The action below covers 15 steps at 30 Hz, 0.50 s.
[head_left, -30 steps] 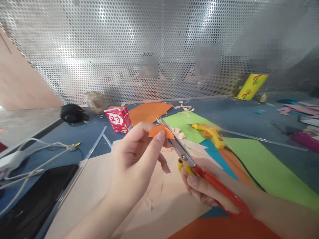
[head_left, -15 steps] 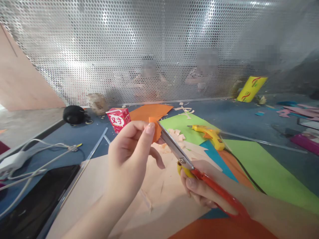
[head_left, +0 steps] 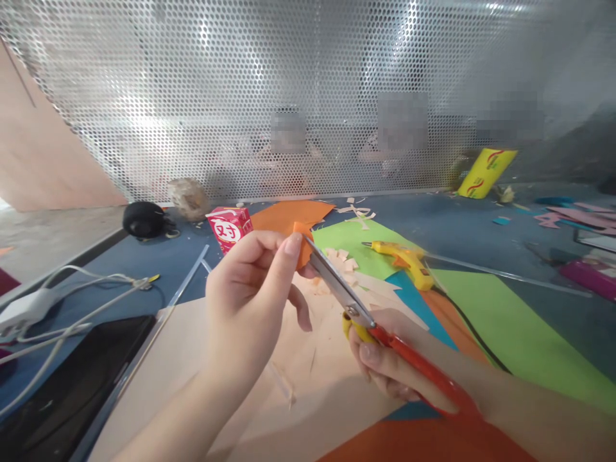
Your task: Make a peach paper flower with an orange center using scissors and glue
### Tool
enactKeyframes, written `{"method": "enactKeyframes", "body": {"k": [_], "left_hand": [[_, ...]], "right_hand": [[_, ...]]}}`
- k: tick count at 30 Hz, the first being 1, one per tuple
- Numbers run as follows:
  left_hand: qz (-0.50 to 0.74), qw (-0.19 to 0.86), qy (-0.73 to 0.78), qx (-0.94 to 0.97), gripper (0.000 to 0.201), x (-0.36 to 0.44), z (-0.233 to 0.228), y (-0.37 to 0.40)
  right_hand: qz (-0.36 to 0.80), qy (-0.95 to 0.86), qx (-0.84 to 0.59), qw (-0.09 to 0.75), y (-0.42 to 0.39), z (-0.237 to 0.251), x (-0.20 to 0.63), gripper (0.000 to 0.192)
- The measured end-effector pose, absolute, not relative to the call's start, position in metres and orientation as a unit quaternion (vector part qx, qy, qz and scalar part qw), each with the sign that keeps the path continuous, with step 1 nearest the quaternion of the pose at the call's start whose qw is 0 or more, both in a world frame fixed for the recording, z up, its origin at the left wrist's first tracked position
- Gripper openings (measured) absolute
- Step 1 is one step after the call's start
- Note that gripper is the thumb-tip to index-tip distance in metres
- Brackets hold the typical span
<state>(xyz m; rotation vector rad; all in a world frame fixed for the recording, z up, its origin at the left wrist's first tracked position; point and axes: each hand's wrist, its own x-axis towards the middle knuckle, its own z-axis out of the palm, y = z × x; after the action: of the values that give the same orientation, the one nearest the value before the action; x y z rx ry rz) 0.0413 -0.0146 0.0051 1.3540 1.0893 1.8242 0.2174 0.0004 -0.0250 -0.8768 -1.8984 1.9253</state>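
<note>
Scissors (head_left: 355, 310) sit in the right hand (head_left: 385, 359), gripped by the handles — blades at the orange paper (head_left: 303, 256). The left hand (head_left: 250, 295) pinches that paper between thumb and fingers — held up above the pale sheet (head_left: 332, 378).

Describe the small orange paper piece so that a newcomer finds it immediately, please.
From the tall perforated metal panel behind the blue tabletop, come down to the bare left hand. It pinches the small orange paper piece beside red-handled metal scissors. Unlike the larger flat orange paper sheet behind, this piece is held in the air.
</note>
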Motion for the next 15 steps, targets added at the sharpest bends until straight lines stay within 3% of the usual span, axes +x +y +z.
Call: {"method": "enactKeyframes", "body": {"k": [15], "left_hand": [[0.674,0.322,0.418,0.517,0.018,0.0424,0.0021,-0.0139]], "right_hand": [[0.69,-0.645,-0.281,0.169,0.0038,-0.0326,0.2172,0.044]]}}
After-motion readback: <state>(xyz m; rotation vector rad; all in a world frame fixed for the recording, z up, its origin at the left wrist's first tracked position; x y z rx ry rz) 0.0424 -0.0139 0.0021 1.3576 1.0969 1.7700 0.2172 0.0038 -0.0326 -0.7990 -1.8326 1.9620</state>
